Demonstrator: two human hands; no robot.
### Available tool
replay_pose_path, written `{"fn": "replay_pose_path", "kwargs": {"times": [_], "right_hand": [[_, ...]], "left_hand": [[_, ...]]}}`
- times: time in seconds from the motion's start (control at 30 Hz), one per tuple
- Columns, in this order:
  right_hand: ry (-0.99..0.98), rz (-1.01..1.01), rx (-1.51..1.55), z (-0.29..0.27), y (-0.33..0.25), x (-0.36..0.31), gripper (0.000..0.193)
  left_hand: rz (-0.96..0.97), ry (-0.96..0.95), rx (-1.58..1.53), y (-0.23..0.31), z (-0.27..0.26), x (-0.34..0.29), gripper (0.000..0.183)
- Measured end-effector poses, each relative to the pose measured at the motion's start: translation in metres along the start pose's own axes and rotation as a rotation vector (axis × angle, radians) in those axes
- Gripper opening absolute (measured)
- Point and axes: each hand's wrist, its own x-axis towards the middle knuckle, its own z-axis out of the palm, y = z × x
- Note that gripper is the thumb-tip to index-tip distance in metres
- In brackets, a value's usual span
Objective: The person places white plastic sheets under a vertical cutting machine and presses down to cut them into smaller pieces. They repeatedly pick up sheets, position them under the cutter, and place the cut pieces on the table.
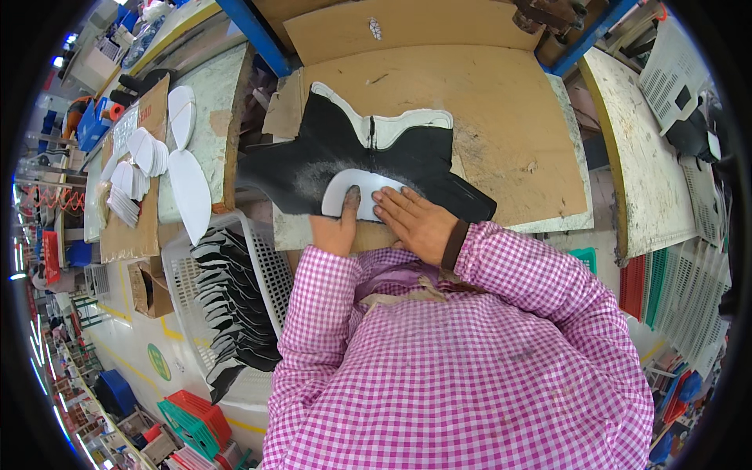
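A black shoe-upper piece [321, 133] with a white-lined top edge lies spread on the cardboard-covered bench. Near its front edge, a white half-oval stiffener [333, 192] rests flat on the black material. My left hand [337, 229] is at the front edge, its thumb stretched over the stiffener; its other fingers are hidden, seemingly beneath the black piece. My right hand [415, 223] lies flat, extended fingers pressing on the stiffener's right part.
Left of me, a side table [227, 86] bears stacks of white stiffeners [145, 153]. Below it, a white plastic basket [270, 262] holds several black pieces [227, 290]. Blue posts [258, 35] frame the cardboard-covered bench [517, 133]. Another table [642, 157] stands at the right.
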Motion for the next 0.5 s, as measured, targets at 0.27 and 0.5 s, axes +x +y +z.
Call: {"fn": "replay_pose_path", "kwargs": {"times": [0.27,0.5], "right_hand": [[0.047,-0.056,-0.155,-0.006,0.001,0.005,0.060],[0.025,-0.054,-0.204,-0.005,0.007,-0.002,0.053]], "left_hand": [[0.187,-0.094,0.409,0.061,-0.004,-0.004,0.027],[0.561,-0.259,0.464,0.063,0.029,-0.026,0.037]]}}
